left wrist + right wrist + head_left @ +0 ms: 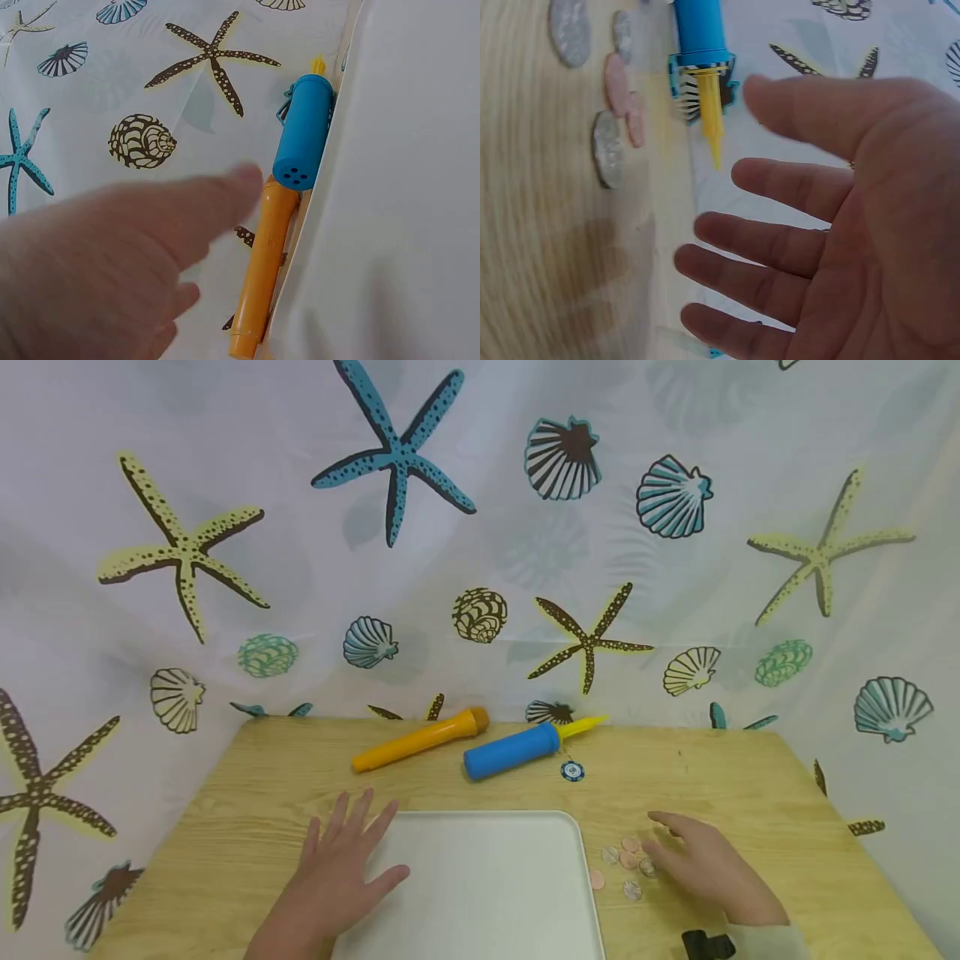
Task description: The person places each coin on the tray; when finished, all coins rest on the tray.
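A white tray (480, 885) lies on the wooden table in front. My left hand (341, 868) is over the tray's left edge, fingers spread and thumb pointing across the tray; it holds nothing. To the right of the tray lie several coins (629, 860), some silver and some copper. Beside them my right hand (701, 864) hovers, palm turned inward, fingers loosely extended with nothing between them. In the right wrist view the silver coin (607, 150) is apart from the fingertips (705, 259).
Behind the tray lie an orange tube (416, 742) with a flared end and a blue hand pump (513, 752) with a yellow nozzle. A blue-and-white poker chip (572, 771) is near the nozzle. A curtain (450, 560) printed with starfish and shells hangs around the table.
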Motion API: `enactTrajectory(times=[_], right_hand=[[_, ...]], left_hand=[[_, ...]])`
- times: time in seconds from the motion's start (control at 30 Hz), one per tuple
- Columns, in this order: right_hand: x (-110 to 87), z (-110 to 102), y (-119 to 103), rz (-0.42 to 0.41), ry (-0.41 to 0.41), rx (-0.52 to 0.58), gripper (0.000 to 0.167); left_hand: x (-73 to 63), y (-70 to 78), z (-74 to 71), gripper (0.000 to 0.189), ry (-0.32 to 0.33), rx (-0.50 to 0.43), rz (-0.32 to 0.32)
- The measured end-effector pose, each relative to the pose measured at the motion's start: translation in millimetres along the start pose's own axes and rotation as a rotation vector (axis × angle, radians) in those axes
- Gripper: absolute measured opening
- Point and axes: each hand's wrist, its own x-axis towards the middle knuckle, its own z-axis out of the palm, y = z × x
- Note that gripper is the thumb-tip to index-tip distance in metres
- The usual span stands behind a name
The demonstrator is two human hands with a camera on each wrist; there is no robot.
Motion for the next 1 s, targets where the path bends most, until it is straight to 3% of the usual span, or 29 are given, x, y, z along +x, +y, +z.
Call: enactTrajectory(times=[0.23, 0.43, 0.7, 1.0], right_hand=[[32.3, 5, -2, 0.014, -0.094, 0.016, 0.041], [41.8, 9, -6, 0.01, -0.181, 0.053, 0.033], [40.5, 9, -5, 0.064, -0.244, 0.145, 0.025], [41.9, 12, -13, 0.088, -0.256, 0.138, 0.024]], left_hand=[[-0.8, -0.9, -4.2, 0.042, -0.033, -0.086, -0.068], [-4.7, 4.2, 4.8, 0.014, -0.015, -0.149, -0.111], [-15.2, -13.7, 9.5, 0.03, 0.015, -0.217, -0.216], [-24.3, -26.4, 12.0, 0.046, -0.138, -0.318, -0.333]])
